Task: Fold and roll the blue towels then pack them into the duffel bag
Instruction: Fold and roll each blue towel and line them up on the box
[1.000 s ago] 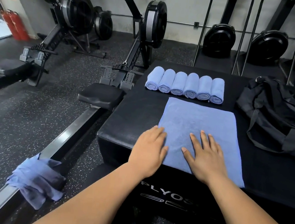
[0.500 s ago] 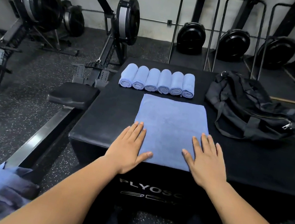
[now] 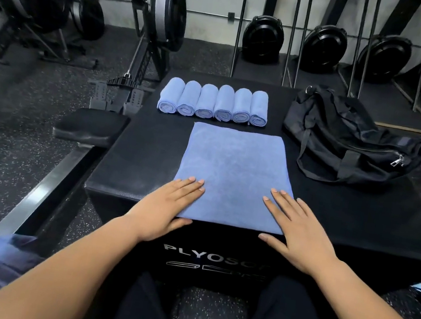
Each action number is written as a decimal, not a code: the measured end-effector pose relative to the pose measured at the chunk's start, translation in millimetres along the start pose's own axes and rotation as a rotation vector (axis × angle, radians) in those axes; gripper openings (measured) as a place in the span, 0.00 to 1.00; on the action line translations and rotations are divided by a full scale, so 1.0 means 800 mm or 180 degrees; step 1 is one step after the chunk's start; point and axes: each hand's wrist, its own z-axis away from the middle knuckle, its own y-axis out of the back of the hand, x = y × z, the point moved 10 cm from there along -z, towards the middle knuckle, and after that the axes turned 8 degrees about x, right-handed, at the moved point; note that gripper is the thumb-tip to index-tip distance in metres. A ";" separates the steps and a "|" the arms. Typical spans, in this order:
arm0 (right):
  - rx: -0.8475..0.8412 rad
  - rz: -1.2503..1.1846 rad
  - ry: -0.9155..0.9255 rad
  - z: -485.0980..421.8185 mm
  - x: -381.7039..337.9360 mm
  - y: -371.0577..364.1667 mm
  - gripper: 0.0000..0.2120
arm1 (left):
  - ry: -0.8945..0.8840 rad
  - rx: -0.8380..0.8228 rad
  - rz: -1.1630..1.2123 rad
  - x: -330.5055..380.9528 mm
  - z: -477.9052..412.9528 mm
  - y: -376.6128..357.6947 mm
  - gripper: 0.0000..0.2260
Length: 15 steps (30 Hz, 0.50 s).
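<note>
Fingers point(image 3: 189, 186) straight, left hand point(image 3: 165, 207) and right hand point(image 3: 300, 230) flat on towel point(image 3: 235, 169), gripping nothing; rolls point(image 3: 215, 101) at twelve, bag point(image 3: 346, 137) at two.

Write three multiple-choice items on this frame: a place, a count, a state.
1. Where is the duffel bag? A. On the box, right of the spread towel. B. On the floor at left. C. Under it.
2. How many rolled towels are in the row? A. Four. B. Six. C. Eight.
3. How do the left hand and right hand lie? A. Gripping a roll. B. Flat on the spread towel's near corners. C. Inside the bag.
Answers: 1 A, it lies on the box top beside the towel; 2 B, six rolls lie side by side; 3 B, fingers are straight on the cloth.
</note>
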 end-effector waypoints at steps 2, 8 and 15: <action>-0.0004 -0.0180 -0.0039 0.002 0.006 -0.002 0.40 | 0.0055 0.0077 0.0304 -0.002 -0.001 0.005 0.33; 0.0303 -0.1633 -0.0618 -0.003 0.027 0.006 0.33 | 0.0657 0.0486 0.1195 -0.018 0.004 0.025 0.20; 0.1085 -0.2686 -0.1320 0.006 0.060 0.025 0.08 | 0.1568 0.1201 0.1860 -0.052 0.015 0.041 0.11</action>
